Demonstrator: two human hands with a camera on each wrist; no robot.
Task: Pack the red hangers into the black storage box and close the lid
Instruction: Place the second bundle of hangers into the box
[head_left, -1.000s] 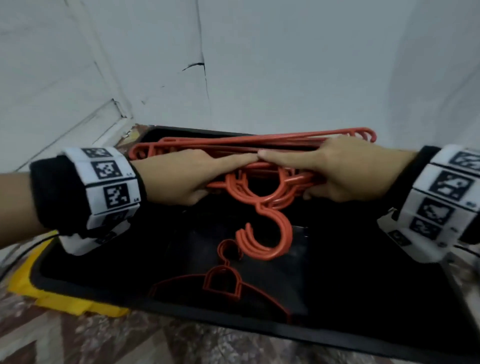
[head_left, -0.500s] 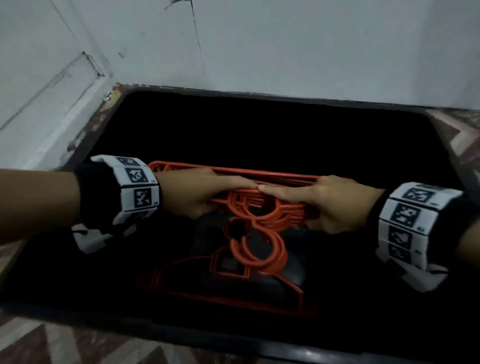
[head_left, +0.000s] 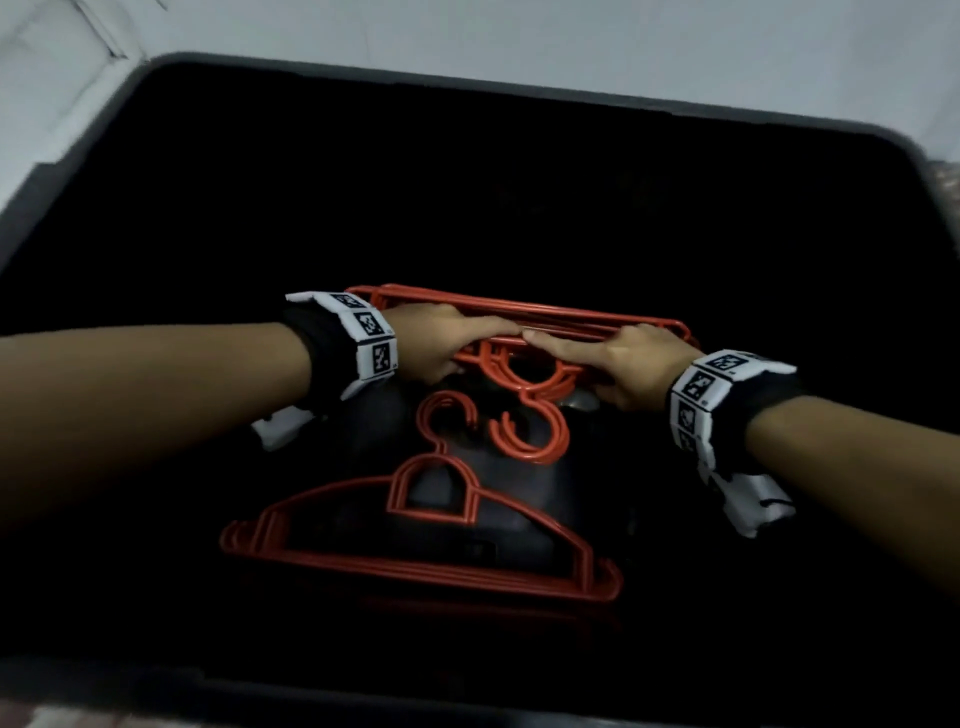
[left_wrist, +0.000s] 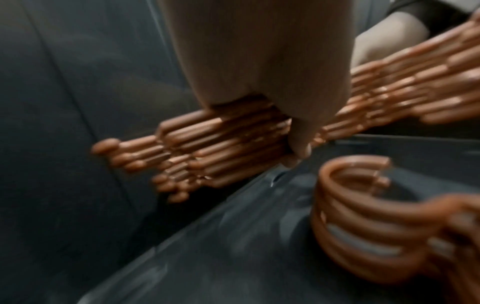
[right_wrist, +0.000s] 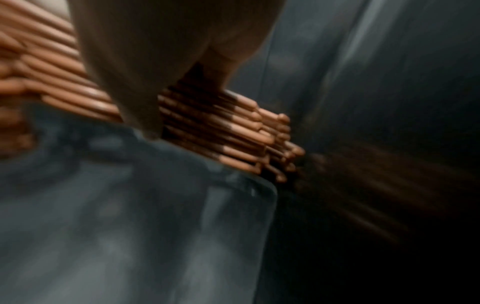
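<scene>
Box: one black storage box (head_left: 675, 111), open, dark inside, no lid in sight.
Held hangers: one stacked bundle of red hangers (head_left: 524, 332) down inside the box, toward the far middle; long bars running left to right, hooks pointing near. Exact count not readable; the left wrist view shows roughly ten or more rod ends (left_wrist: 161, 160), blurred.
Resting hangers: a second stack (head_left: 421, 540) flat on the box floor, nearer than the held bundle, hooks pointing far; several layered, count unclear.
Hook gap: hooks of the two stacks close together, touching or not cannot be told.
Left hand: left hand (head_left: 441, 340) on the left half of the bundle, palm down, forefinger stretched along the top bar, other fingers wrapped under, clamped round the stack.
Left thumb side: from the wrist, fingers (left_wrist: 298, 148) curled over the rods, tips at the lower edge.
Right hand: right hand (head_left: 623, 358) mirrored on the right half, forefinger straight along the top, remaining fingers curled beneath, gripping.
Fingertips: both forefingers meeting tip to tip at mid-bundle.
Arms: two bare forearms reaching in from left and right, each with a black band carrying white coded tags.
Right wrist view: rod ends (right_wrist: 270, 139) close to the box wall, blurred.
</scene>
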